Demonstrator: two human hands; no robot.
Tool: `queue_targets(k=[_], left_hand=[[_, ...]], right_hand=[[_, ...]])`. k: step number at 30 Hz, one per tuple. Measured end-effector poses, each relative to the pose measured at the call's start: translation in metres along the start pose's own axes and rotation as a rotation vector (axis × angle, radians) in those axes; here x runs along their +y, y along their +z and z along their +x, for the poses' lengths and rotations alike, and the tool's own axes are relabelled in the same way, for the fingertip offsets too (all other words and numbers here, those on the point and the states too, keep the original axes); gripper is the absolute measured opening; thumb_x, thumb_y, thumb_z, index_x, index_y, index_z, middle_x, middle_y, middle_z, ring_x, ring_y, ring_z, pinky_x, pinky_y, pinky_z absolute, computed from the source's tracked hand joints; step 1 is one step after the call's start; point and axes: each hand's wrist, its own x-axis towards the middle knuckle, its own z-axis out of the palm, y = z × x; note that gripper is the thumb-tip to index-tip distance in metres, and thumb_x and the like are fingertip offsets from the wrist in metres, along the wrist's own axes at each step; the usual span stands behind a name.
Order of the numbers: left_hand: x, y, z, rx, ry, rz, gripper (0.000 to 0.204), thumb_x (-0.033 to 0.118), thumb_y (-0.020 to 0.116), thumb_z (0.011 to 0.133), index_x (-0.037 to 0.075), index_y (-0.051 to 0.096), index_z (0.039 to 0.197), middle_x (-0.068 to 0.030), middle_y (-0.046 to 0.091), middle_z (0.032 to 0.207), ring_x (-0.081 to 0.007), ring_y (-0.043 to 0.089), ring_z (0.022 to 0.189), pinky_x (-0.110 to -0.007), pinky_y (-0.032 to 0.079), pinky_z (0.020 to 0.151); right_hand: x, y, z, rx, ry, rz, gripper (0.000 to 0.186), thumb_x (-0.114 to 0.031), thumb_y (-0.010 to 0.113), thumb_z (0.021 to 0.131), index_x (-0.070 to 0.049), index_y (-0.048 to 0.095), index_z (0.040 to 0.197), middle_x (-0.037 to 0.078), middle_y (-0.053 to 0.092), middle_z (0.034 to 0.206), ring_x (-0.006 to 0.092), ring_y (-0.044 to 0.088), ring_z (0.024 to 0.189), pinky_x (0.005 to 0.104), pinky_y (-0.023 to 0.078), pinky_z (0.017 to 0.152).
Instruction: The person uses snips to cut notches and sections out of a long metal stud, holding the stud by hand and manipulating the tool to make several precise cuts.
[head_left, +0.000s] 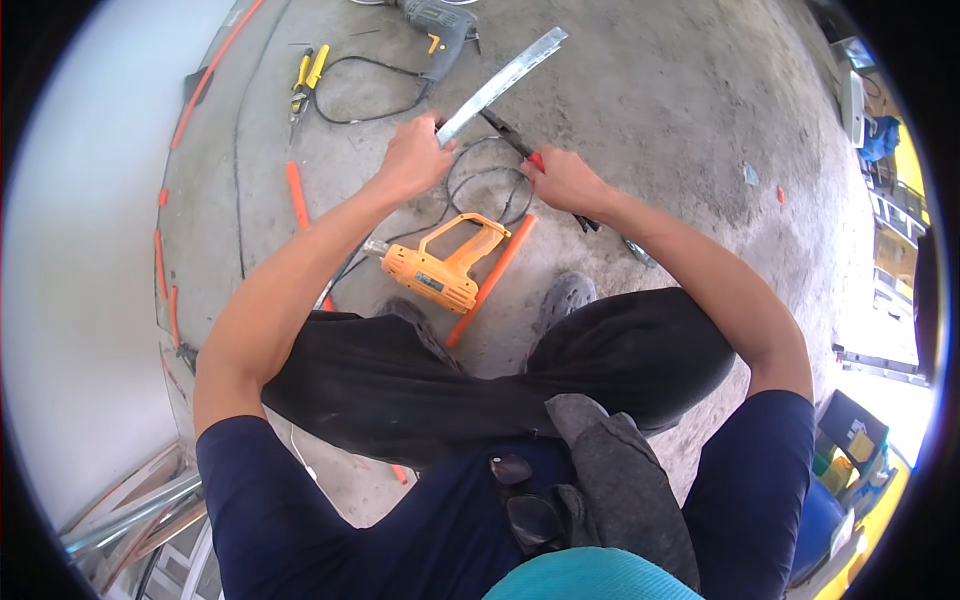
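My left hand (415,155) is closed around the lower end of a long, thin metal strip (505,85), which slants up to the right. My right hand (568,182) grips a long dark hand tool (508,132) with a red part showing at the fingers; its exact kind is unclear. The upper end of that tool lies close to the strip, but I cannot tell whether they touch. Below and between my hands, an orange heat gun (430,275) lies on its side on the floor. An orange tube (492,280) rests beside it, and a black cord (455,190) loops behind.
A grey power drill (440,35) with a black cord lies at the far side. Yellow-handled snips (308,82) are to its left. Another orange tube (297,195) lies nearer. A pale wall (90,240) bounds the left; metal pipes (140,510) lie at the lower left.
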Motion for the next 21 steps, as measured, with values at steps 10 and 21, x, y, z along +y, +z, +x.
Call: queue_targets(k=[10, 21], left_hand=[[-0.001, 0.0004, -0.0016, 0.036, 0.023, 0.022, 0.033, 0.019, 0.069, 0.089, -0.004, 0.065, 0.113, -0.0261, 0.07, 0.098, -0.044, 0.067, 0.096, -0.049, 0.051, 0.084], [0.0004, -0.0003, -0.0037, 0.023, 0.015, 0.018, 0.035, 0.019, 0.069, 0.089, -0.003, 0.065, 0.117, -0.025, 0.071, 0.1, -0.0419, 0.068, 0.097, -0.048, 0.052, 0.086]], right_hand=[[-0.011, 0.0053, -0.007, -0.03, -0.038, 0.0, 0.035, -0.025, 0.055, 0.1, 0.006, 0.06, 0.113, 0.034, 0.067, 0.107, 0.0498, 0.064, 0.106, 0.0526, 0.051, 0.091], [-0.0071, 0.0097, -0.0033, 0.015, -0.043, -0.007, 0.039, -0.031, 0.056, 0.1, 0.007, 0.06, 0.111, 0.034, 0.067, 0.105, 0.0487, 0.065, 0.105, 0.052, 0.052, 0.09]])
